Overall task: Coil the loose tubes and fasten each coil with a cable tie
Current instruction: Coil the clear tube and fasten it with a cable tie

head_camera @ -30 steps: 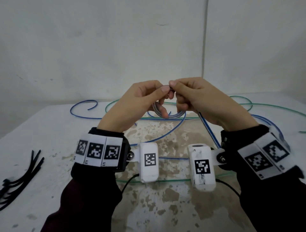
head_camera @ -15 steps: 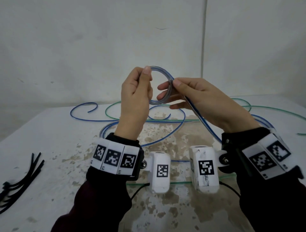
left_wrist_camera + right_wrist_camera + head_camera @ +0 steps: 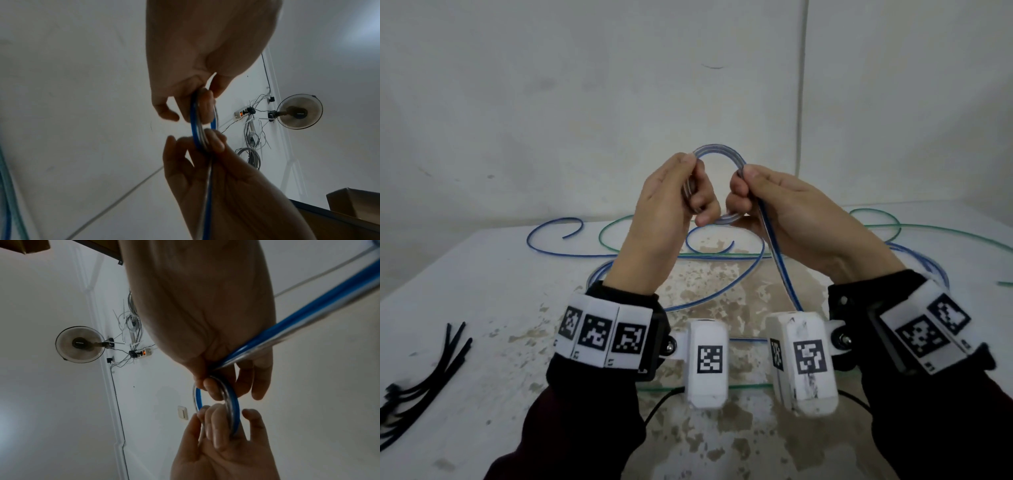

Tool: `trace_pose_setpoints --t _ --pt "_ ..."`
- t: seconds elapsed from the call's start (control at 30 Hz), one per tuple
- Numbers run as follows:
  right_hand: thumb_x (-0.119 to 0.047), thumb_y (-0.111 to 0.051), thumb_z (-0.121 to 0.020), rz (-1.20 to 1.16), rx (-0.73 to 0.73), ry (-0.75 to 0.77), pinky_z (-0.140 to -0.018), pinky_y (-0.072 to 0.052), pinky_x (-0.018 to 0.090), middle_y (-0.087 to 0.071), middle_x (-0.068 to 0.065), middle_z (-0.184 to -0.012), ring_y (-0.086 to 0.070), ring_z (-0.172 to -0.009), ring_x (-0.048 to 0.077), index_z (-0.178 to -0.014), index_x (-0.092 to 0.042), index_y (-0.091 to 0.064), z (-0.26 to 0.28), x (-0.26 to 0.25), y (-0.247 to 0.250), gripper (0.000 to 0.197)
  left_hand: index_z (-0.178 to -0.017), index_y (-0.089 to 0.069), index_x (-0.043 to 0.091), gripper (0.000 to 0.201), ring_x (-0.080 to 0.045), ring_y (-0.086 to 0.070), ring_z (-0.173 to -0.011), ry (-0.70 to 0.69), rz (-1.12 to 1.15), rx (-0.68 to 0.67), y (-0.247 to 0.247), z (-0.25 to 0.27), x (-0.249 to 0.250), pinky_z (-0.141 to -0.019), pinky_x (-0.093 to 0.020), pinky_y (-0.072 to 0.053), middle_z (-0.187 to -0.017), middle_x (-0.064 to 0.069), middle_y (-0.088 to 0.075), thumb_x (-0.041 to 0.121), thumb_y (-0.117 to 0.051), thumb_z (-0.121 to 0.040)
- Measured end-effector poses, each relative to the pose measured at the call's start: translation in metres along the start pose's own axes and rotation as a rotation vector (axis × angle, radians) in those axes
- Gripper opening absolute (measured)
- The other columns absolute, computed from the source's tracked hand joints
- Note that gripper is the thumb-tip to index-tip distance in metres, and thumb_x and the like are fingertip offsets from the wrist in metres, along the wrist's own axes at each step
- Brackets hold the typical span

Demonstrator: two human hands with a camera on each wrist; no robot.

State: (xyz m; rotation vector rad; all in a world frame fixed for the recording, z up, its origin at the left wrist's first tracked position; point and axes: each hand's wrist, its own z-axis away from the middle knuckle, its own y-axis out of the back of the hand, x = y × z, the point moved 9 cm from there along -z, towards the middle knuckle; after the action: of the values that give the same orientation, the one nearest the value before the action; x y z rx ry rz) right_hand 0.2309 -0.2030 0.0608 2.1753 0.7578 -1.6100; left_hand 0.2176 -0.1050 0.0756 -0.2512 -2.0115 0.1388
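Observation:
I hold a small coil of blue tube (image 3: 719, 153) up above the table, in front of the wall. My left hand (image 3: 693, 192) grips the coil's left side, fingers curled round its turns. My right hand (image 3: 739, 186) pinches the right side, and the tube's free length (image 3: 780, 270) runs from it down past my right wrist. The left wrist view shows the coil (image 3: 194, 129) edge-on between my left hand (image 3: 195, 110) and right hand (image 3: 207, 144). In the right wrist view my right hand (image 3: 213, 386) pinches the coil (image 3: 235, 404) and my left hand (image 3: 216, 426) holds it from below.
The rest of the blue tube (image 3: 551, 251) sprawls in loops over the white, stained table (image 3: 482, 308). A green tube (image 3: 928, 233) lies at the back and crosses the front. Several black cable ties (image 3: 424, 373) lie at the left edge. A wall stands close behind.
Both hands have lifted the coil from just above the table to well clear of it. My left hand turned upright and now grips the coil's left side.

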Motion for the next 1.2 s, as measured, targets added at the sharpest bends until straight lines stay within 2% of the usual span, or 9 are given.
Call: trace_pose_setpoints --t 0.2,0.4,0.6,0.7,0.77,0.87,0.93,1.07,1.2 --pt "-0.022 -0.03 -0.104 0.194 -0.067 -0.049 -0.068 -0.041 0.014 -0.036 -0.009 -0.054 -0.038 -0.054 0.005 -0.075 -0.012 -0.046 0.006 0.0 0.0 0.035 -0.082 -0.049 0.003 0.025 -0.013 -0.036 -0.041 0.135 -0.203 -0.241 -0.011 0.009 -0.01 -0.048 -0.019 -0.035 -0.05 0.003 -0.036 0.016 -0.038 -0.1" --pt "-0.024 -0.034 -0.103 0.239 -0.065 -0.1 -0.08 -0.043 0.025 -0.036 -0.01 -0.052 -0.039 -0.052 0.004 -0.076 -0.012 -0.05 0.01 -0.001 0.003 0.033 -0.085 -0.055 0.001 0.028 -0.017 -0.049 -0.043 0.174 -0.202 -0.347 -0.013 0.014 -0.01 -0.059 -0.024 -0.045 -0.052 0.001 -0.041 0.014 -0.034 -0.1" --pt "-0.023 -0.037 -0.102 0.251 0.018 -0.117 -0.079 -0.049 0.027 -0.039 -0.01 -0.047 -0.04 -0.053 0.009 -0.074 -0.011 -0.052 0.008 0.002 0.007 0.034 -0.084 -0.053 0.002 0.027 -0.014 -0.042 -0.04 0.187 -0.294 -0.277 -0.009 0.013 -0.013 -0.053 -0.02 -0.041 -0.051 0.002 -0.034 0.014 -0.036 -0.101" --pt "-0.023 -0.037 -0.102 0.342 -0.008 -0.152 -0.074 -0.038 0.032 -0.039 -0.002 -0.055 -0.037 -0.063 0.02 -0.072 -0.011 -0.051 0.011 0.007 0.004 0.036 -0.08 -0.055 0.0 0.029 -0.012 -0.032 -0.035 0.271 -0.334 -0.314 -0.014 0.017 -0.023 -0.06 -0.032 -0.038 -0.048 0.003 -0.031 0.02 -0.044 -0.098" --pt "-0.024 -0.036 -0.103 0.372 0.01 -0.173 -0.076 -0.033 0.037 -0.038 -0.002 -0.056 -0.035 -0.064 0.02 -0.074 -0.01 -0.052 0.011 0.01 0.004 0.036 -0.08 -0.053 0.0 0.029 -0.009 -0.024 -0.037 0.27 -0.344 -0.317 -0.015 0.017 -0.025 -0.062 -0.037 -0.029 -0.049 0.004 -0.029 0.02 -0.043 -0.099" --pt "-0.025 -0.035 -0.102 0.333 0.044 -0.181 -0.077 -0.038 0.035 -0.041 -0.007 -0.053 -0.039 -0.057 0.01 -0.076 -0.011 -0.057 0.007 0.009 0.006 0.036 -0.075 -0.049 0.003 0.031 -0.009 -0.017 -0.044 0.151 -0.363 -0.255 -0.012 0.012 -0.016 -0.046 -0.02 -0.019 -0.059 -0.013 -0.022 0.016 -0.041 -0.101" --pt "-0.025 -0.035 -0.102 0.263 0.055 -0.156 -0.078 -0.046 0.032 -0.051 -0.004 -0.059 -0.049 -0.063 0.011 -0.08 -0.01 -0.062 0.007 0.005 0.008 0.037 -0.077 -0.049 0.003 0.029 -0.01 -0.016 -0.046 0.065 -0.353 -0.181 -0.008 0.007 -0.008 -0.043 -0.018 -0.019 -0.058 -0.017 -0.024 0.016 -0.041 -0.101" --pt "-0.026 -0.032 -0.103 0.144 0.05 -0.072 -0.085 -0.053 0.03 -0.066 0.003 -0.069 -0.063 -0.08 0.018 -0.083 -0.009 -0.063 0.006 -0.002 0.007 0.041 -0.073 -0.046 0.007 0.031 -0.007 -0.017 -0.043 -0.028 -0.201 -0.014 0.003 0.002 0.001 -0.043 -0.018 -0.019 -0.048 0.01 -0.024 0.017 -0.041 -0.102" --pt "-0.025 -0.032 -0.103 0.041 0.06 -0.049 -0.071 -0.05 0.022 -0.044 -0.007 -0.05 -0.054 -0.062 0.014 -0.073 -0.011 -0.049 0.002 0.0 0.004 0.037 -0.072 -0.045 0.007 0.032 -0.008 -0.017 -0.039 0.081 -0.078 -0.011 -0.003 0.004 -0.007 -0.05 -0.027 -0.014 -0.047 0.007 -0.023 0.018 -0.04 -0.101"
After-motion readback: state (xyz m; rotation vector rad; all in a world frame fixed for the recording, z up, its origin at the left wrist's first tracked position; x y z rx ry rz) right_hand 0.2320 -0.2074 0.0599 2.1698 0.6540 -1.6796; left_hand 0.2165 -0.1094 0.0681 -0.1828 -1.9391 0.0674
